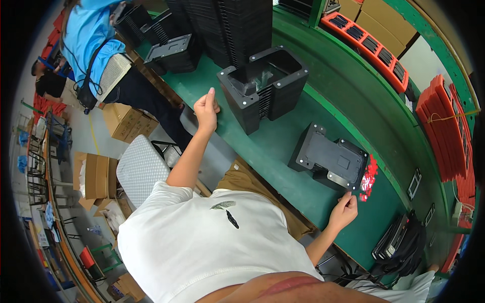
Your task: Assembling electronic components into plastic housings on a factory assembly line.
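Observation:
My left hand (206,110) is raised at the front edge of the green table, fingers curled and one digit pointing up. Whatever it may hold is hidden. To its right stands a black stacked tray holder (245,113) with clear plastic film (260,81) inside. My right hand (344,209) pinches its fingertips together beside the near right corner of a lower stack of black trays (331,151). Anything between those fingertips is too small to tell. A pile of small red pieces (370,177) lies against that stack's right end.
Tall black tray stacks (222,30) stand at the back left. Red-orange trays (366,43) sit along the green ledge, with more stacked (439,131) at right. A co-worker in blue (93,35) stands at left, near a grey chair (141,166) and cardboard boxes (126,121).

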A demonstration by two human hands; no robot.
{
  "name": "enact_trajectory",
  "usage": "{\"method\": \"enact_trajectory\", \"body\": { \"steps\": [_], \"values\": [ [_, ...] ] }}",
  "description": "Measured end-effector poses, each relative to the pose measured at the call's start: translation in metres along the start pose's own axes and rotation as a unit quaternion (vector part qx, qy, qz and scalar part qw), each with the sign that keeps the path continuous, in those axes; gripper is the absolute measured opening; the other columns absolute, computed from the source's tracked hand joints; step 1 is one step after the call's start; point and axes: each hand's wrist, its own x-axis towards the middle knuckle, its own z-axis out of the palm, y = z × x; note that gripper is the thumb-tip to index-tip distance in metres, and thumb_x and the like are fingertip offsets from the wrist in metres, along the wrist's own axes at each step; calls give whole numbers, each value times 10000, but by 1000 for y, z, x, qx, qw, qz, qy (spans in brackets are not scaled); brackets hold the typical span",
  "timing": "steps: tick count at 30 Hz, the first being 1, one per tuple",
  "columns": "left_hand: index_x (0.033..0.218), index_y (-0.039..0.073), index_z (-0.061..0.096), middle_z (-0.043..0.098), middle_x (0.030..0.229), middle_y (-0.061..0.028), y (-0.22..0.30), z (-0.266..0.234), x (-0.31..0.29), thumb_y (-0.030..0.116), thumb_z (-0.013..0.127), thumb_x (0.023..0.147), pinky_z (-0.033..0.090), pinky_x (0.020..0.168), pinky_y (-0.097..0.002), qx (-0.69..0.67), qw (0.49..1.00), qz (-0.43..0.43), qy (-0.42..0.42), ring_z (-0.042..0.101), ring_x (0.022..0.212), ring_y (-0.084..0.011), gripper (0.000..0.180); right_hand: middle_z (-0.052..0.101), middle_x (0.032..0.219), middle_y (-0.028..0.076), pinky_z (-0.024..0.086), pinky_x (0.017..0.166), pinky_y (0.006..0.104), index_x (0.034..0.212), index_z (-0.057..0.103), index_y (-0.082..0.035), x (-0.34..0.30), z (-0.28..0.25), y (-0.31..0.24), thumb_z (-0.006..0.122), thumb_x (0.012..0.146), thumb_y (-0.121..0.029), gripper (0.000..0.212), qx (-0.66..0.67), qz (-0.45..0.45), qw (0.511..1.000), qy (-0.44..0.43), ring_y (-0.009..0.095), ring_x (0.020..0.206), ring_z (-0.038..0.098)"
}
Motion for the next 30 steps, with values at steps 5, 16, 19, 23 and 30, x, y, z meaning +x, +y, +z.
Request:
{"method": "enact_trajectory", "body": {
  "steps": [5, 16, 19, 23, 30],
  "values": [
    [605, 137, 312, 301, 538, 29, 9, 3, -2, 375, 475, 1109, 199, 437, -281, -2, 999, -40, -5, 245, 459, -83, 581, 506, 563, 104, 365, 519, 381, 698, 482, -2, 1, 0, -1, 587, 1035, -253, 433, 7, 10, 1000, -1, 194, 509, 443],
    [778, 123, 414, 376, 675, 15, 58, -37, 25, 413, 439, 1112, 258, 472, -272, -79, 993, -38, 76, 320, 537, -105, 443, 476, 556, 92, 349, 512, 367, 693, 494, 0, 1, 0, 1, 605, 1026, -263, 439, 7, 19, 1000, -10, 169, 517, 415],
    [916, 70, 547, 521, 762, -17, 82, -66, 50, 418, 521, 1072, 389, 540, -285, 152, 980, 81, 100, 471, 605, -139, 382, 503, 560, 83, 367, 534, 358, 685, 511, -7, 1, -1, -2, 595, 1036, -305, 468, 2, 23, 1000, -17, 163, 531, 441],
    [1113, 17, 638, 648, 864, -95, 102, -83, 95, 457, 687, 959, 512, 688, -326, 594, 722, 317, 158, 634, 739, -206, 469, 516, 562, 77, 376, 543, 351, 680, 519, -11, 5, -2, -6, 590, 1041, -325, 484, -7, 21, 1000, -19, 161, 539, 454],
    [1178, -15, 657, 707, 902, -138, 124, -26, 41, 426, 763, 894, 539, 728, -342, 626, 766, 136, 45, 673, 738, -188, 535, 519, 566, 74, 381, 546, 345, 686, 516, -11, 6, 0, -4, 588, 1044, -321, 479, -13, 20, 1000, -14, 154, 547, 459]
  ]
}}
